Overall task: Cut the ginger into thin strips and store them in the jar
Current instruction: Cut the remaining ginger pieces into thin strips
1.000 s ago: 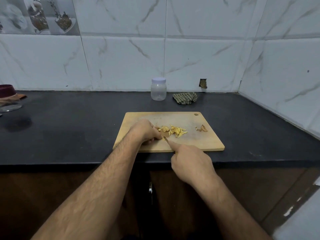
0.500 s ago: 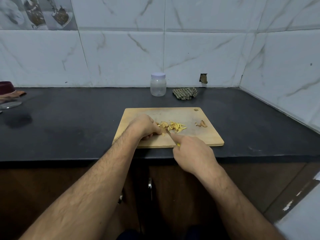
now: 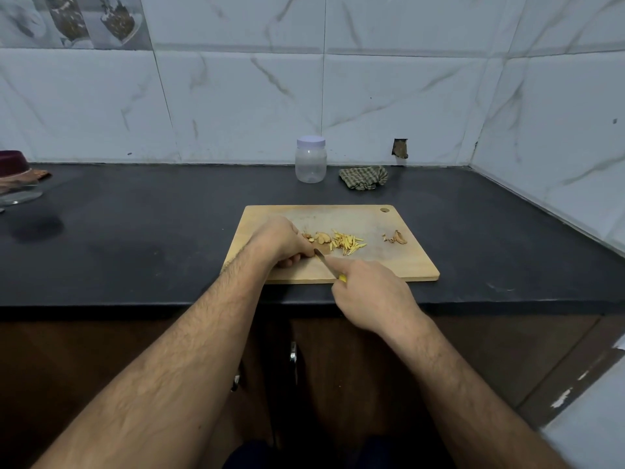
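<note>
On the cutting board [image 3: 399, 262], left hand [image 3: 282, 243] pins 1 ginger piece [image 3: 309, 253], mostly hidden, directly beside the knife [image 3: 326, 262] gripped by right hand [image 3: 372, 296], blade angled toward it.

The right hand [image 3: 370, 296] covers nearly all of the knife [image 3: 325, 264]; only a short stretch of blade and a speck of yellow handle show. The left hand [image 3: 282, 243] curls over the board [image 3: 399, 262], and whatever its fingertips press down is hidden under them. The small brown scraps [image 3: 395, 237] on the board's right side are too small to tell apart. At the left edge, a dark red bowl [image 3: 12, 161] is cut off by the frame.
</note>
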### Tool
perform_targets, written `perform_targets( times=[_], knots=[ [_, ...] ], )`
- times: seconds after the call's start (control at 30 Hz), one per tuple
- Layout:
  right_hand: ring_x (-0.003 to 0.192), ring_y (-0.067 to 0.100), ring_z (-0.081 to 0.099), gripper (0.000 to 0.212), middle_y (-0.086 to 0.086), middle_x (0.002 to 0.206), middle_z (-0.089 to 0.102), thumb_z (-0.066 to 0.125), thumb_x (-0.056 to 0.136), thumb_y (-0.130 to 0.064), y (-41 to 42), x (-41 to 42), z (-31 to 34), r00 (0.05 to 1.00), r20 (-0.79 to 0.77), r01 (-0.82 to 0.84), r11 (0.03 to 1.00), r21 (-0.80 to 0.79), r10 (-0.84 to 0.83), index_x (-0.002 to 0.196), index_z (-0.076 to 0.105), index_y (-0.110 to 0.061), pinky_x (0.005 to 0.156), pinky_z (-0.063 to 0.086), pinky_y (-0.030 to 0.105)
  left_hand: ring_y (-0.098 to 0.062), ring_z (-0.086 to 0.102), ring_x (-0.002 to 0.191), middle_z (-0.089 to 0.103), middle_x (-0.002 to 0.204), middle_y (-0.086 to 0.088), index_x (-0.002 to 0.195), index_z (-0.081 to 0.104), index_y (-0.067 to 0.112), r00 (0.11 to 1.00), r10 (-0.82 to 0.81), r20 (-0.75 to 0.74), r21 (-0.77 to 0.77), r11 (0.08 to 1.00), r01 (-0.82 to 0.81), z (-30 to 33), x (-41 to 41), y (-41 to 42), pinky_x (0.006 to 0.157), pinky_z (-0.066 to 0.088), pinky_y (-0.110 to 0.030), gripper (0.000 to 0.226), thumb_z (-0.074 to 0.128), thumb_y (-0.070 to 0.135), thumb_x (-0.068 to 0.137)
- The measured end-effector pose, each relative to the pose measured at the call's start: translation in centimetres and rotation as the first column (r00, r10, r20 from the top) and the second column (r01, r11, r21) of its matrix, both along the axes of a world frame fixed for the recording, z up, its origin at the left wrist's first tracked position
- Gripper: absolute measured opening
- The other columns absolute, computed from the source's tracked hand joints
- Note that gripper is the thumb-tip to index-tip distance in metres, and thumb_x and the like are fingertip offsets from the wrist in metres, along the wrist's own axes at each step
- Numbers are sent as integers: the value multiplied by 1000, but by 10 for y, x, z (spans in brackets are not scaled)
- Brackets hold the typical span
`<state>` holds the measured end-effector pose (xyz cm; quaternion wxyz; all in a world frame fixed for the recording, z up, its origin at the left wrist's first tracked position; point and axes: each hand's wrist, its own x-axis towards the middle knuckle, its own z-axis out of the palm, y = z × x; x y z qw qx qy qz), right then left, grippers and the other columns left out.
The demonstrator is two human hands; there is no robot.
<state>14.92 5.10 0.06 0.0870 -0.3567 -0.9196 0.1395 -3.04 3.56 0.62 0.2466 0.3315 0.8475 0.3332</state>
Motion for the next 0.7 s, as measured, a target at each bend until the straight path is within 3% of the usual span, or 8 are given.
perform_targets(
  times=[0.17,0.27,0.37,0.7],
  knots=[
    [123,19,53,55,-4,139,57,38,98,-25,1,-2,0,1000,15,-2,1000,28,1,150,35,-44,88,46,34,-15,48,56,55,59,-3,83,67,11,999,-9,45,-93,996,13,7,2,5,57,44,-25,10,75,17,82],
    [122,19,54,54,-4,138,57,37,98,-25,1,-1,0,1000,8,-5,999,40,4,150,36,-43,84,45,32,-12,46,53,52,56,0,76,61,14,997,-15,73,-140,990,25,10,1,7,55,44,-22,15,72,17,85],
    [124,18,52,54,-5,141,55,37,99,-26,2,-1,0,1000,11,-13,999,32,13,150,34,-42,90,46,33,-10,45,52,50,55,1,73,57,15,996,-17,92,-174,984,33,11,-1,8,56,44,-21,18,70,16,87],
    [124,21,52,55,0,142,53,36,101,-24,4,-8,4,997,66,-27,1000,1,27,153,28,-40,93,45,35,-9,42,51,48,58,1,70,53,16,993,-26,116,-186,981,47,12,-1,9,53,43,-19,23,67,15,89]
  ],
)
